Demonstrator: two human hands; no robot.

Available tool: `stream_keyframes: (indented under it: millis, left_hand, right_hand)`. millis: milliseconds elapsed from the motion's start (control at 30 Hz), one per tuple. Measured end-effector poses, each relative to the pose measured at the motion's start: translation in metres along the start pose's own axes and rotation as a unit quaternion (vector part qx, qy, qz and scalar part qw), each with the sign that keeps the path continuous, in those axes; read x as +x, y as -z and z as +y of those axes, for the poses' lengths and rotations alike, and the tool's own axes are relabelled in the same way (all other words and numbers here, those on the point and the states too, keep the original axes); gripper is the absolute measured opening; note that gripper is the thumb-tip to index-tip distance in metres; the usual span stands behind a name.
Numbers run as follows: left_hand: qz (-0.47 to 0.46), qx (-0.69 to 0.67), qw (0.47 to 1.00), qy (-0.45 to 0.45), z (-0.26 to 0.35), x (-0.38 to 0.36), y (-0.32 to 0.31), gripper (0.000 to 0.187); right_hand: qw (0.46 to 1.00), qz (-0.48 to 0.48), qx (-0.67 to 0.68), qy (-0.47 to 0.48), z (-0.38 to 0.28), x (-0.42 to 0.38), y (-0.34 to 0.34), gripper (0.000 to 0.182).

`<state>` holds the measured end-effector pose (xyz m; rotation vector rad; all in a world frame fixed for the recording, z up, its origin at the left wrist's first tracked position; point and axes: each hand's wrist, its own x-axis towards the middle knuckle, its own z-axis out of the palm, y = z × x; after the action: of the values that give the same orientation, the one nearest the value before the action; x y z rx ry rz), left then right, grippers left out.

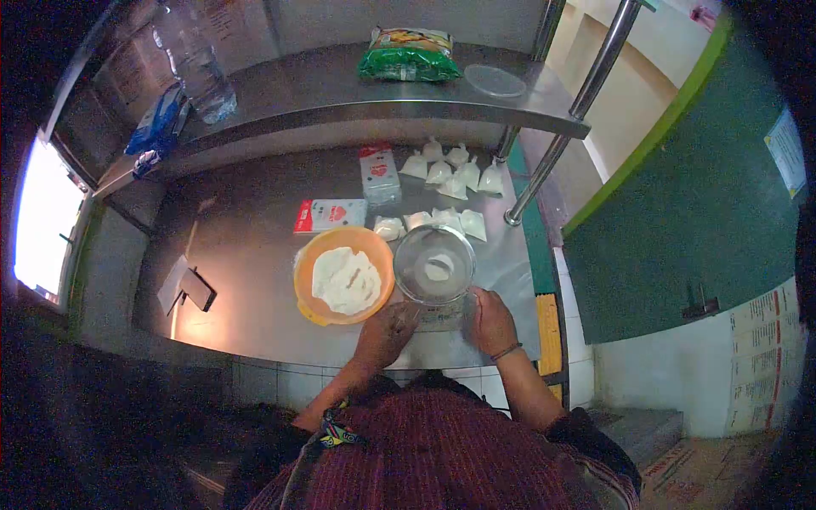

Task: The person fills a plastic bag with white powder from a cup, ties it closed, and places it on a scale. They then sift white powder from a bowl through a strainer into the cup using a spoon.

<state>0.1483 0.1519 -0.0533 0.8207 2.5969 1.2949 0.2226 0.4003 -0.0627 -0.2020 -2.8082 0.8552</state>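
1. No wording is legible anywhere.
2. Toward 11 o'clock from the centre, a white-and-red packet (379,174) bears a red heart; its letters are too small.
3. Toward 10, a second packet (327,216) shows another heart.
4. At 12, the green bag (411,64) has blurred print.
5. Between 3 and 4, the printed sheet (755,361) carries unreadable lines.

bench (246,200): orange bowl (319,244), red-white packs (330,215), small tied bags (439,173), dark object (201,290) | shelf (289,87): plastic bottle (194,72), blue packet (156,121), green bag (409,64), round clear lid (495,82)
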Motion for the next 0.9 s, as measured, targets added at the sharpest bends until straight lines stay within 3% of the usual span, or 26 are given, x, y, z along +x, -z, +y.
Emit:
stream_keyframes:
  millis: [233, 333, 467, 533, 667, 767, 833, 900]
  left_hand:
    - [0.0, 0.032, 0.999, -0.013, -0.002, -0.006, 0.0, 0.041]
    - [-0.028, -0.032, 0.997, 0.062, -0.001, -0.009, -0.004, 0.043]
    - [-0.005, -0.013, 1.0, 0.024, -0.011, -0.008, -0.015, 0.046]
    - [-0.002, 0.006, 1.0, 0.019, -0.015, -0.007, -0.016, 0.047]
    - [-0.014, 0.014, 1.0, 0.023, -0.021, -0.006, -0.017, 0.049]
    - [-0.015, 0.026, 0.999, 0.022, -0.019, -0.006, -0.018, 0.05]
    - [-0.012, 0.042, 0.999, 0.007, -0.018, -0.008, -0.019, 0.05]
    - [-0.039, 0.004, 0.997, 0.061, -0.005, -0.009, -0.014, 0.048]
  right_hand:
    - [0.998, 0.045, 0.028, 0.015, 0.005, -0.001, -0.004, 0.031]
    - [0.996, 0.083, 0.02, 0.025, -0.003, 0.005, 0.003, 0.031]
    - [0.999, 0.051, -0.009, -0.007, 0.008, 0.009, -0.007, 0.033]
    - [0.999, 0.008, 0.043, 0.003, 0.013, 0.002, -0.01, 0.03]
    - [0.999, 0.05, 0.019, 0.011, -0.006, -0.009, 0.001, 0.034]
    - [0.995, 0.069, 0.076, 0.006, -0.006, -0.01, 0.001, 0.03]
    - [0.993, 0.036, 0.09, -0.072, -0.012, -0.006, 0.005, 0.026]
    - [0.99, 0.053, 0.096, -0.083, -0.01, 0.0, 0.007, 0.025]
